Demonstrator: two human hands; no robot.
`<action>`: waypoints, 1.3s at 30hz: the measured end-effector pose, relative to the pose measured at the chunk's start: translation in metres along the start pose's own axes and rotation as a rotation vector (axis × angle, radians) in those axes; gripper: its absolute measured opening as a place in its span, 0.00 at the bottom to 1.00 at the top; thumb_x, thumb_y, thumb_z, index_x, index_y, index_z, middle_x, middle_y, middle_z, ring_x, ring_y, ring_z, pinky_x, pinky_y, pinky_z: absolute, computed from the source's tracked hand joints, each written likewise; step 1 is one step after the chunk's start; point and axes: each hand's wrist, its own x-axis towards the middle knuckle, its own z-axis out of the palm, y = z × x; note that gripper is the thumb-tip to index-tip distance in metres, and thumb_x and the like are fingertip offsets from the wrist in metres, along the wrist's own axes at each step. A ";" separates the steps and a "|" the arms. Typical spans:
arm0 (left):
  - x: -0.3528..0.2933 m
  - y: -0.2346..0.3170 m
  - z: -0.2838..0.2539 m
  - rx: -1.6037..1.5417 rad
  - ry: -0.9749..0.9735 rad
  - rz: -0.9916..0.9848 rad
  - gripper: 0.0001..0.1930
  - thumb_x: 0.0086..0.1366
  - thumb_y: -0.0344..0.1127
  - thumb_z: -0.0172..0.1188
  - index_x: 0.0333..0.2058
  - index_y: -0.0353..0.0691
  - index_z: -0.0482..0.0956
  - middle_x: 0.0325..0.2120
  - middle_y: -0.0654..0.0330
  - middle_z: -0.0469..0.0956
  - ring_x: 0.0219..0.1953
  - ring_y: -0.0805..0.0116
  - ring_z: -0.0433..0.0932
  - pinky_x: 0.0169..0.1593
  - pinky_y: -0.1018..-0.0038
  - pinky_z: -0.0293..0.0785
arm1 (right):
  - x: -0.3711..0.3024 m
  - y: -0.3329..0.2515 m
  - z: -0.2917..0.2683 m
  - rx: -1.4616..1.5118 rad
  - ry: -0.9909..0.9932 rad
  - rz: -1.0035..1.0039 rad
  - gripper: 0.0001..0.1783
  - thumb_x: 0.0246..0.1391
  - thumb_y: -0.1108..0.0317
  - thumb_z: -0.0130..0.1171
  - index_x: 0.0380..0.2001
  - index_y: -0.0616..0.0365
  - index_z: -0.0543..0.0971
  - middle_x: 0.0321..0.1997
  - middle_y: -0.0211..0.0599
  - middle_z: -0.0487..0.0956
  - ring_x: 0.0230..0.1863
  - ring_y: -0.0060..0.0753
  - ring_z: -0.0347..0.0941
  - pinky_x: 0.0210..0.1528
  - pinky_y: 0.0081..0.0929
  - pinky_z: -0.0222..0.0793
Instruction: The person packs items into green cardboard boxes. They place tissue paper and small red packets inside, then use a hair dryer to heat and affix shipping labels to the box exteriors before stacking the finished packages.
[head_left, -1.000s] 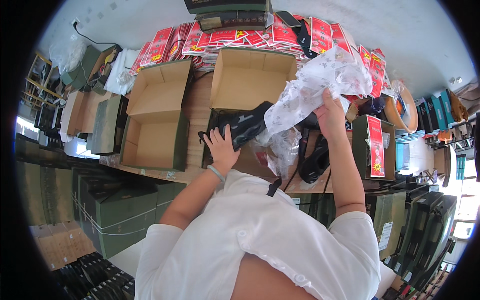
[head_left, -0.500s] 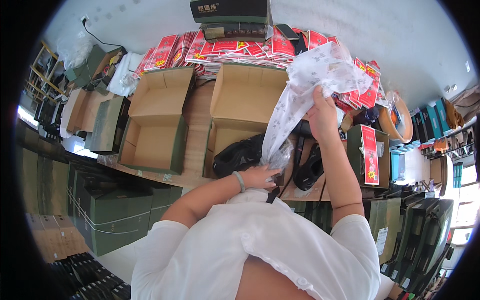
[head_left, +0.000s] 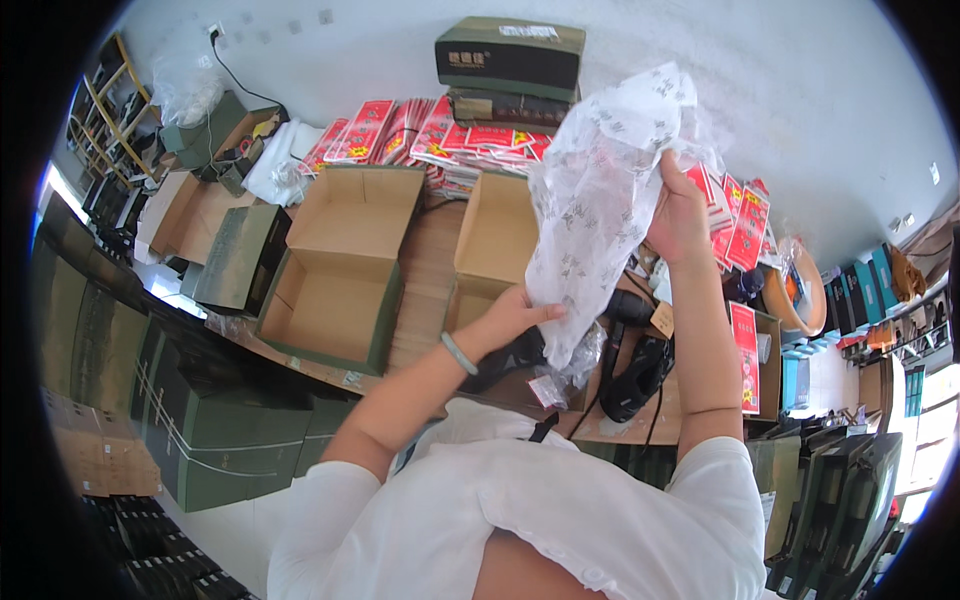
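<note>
A sheet of white tissue paper [head_left: 590, 200] with a small grey print hangs between my hands over the table. My right hand [head_left: 683, 212] pinches its upper right edge, thumb uppermost. Lower down, my left hand [head_left: 512, 320], a pale bangle on its wrist, grips the paper's left edge. Behind the sheet stands an open shoe box [head_left: 492, 225], green outside and brown inside, partly hidden. A black shoe [head_left: 508, 362] shows below my left hand, beside a crumpled clear plastic bag [head_left: 582, 368]. Another black shoe [head_left: 638, 380] lies right of the bag.
Left stands another open shoe box [head_left: 325, 310]. Red printed packets [head_left: 362, 132] line the wall, with closed shoe boxes [head_left: 510, 65] stacked among them. An orange-rimmed basket [head_left: 795, 285] sits at the right. Strapped green cartons [head_left: 225, 425] stand below the table's left edge.
My left hand has risen from the shoe and plastic bag to the paper's edge. The tissue paper is now lifted and spread wider between both hands. My view has shifted.
</note>
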 end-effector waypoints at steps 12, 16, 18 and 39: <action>-0.111 0.079 -0.226 -0.648 -0.102 -0.251 0.35 0.66 0.51 0.54 0.64 0.36 0.57 0.61 0.54 0.65 0.59 0.61 0.69 0.61 0.62 0.66 | 0.108 0.160 0.017 -0.465 0.362 -0.041 0.24 0.68 0.53 0.44 0.58 0.59 0.67 0.56 0.36 0.75 0.57 0.34 0.72 0.59 0.35 0.69; -0.115 0.081 -0.290 -1.048 -0.002 -0.340 0.41 0.67 0.67 0.39 0.67 0.40 0.54 0.63 0.56 0.64 0.60 0.57 0.67 0.63 0.58 0.62 | 0.134 0.230 0.065 -0.391 0.257 0.165 0.28 0.67 0.48 0.44 0.58 0.61 0.67 0.58 0.37 0.74 0.57 0.35 0.71 0.61 0.37 0.66; -0.112 0.076 -0.303 -0.914 0.010 -0.365 0.42 0.66 0.69 0.39 0.66 0.41 0.57 0.62 0.55 0.65 0.61 0.58 0.66 0.63 0.58 0.63 | 0.139 0.262 0.084 -0.360 0.207 0.171 0.29 0.66 0.48 0.44 0.59 0.61 0.67 0.58 0.37 0.73 0.58 0.35 0.71 0.61 0.37 0.66; -0.110 0.056 -0.481 0.819 0.736 -0.452 0.10 0.67 0.38 0.58 0.32 0.36 0.75 0.27 0.67 0.74 0.30 0.79 0.69 0.35 0.80 0.67 | 0.273 0.450 0.016 -1.859 0.114 0.151 0.19 0.55 0.56 0.54 0.32 0.66 0.78 0.35 0.58 0.79 0.38 0.56 0.76 0.42 0.45 0.69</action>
